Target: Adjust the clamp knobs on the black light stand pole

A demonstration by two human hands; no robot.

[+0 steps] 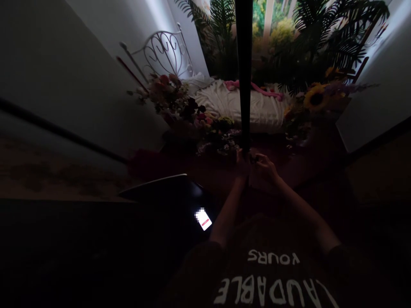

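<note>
A thick black pole (244, 64) runs down from the top of the view to a spot in front of my body. My left hand (243, 163) is closed around its lower part. Close beside it on the right, my right hand (267, 167) has its fingers pinched on a small dark knob (254, 158) at the side of the pole. Dim light blurs the detail of the knob and the fingertips.
Beyond the pole stands a bed with a white cover (218, 100) and a metal headboard (165, 53). Flowers (180, 96), sunflowers (315, 97) and palm fronds (316, 25) surround it. At lower left, a lit phone screen (204, 220) glows beside a dark surface with a pale edge (160, 179).
</note>
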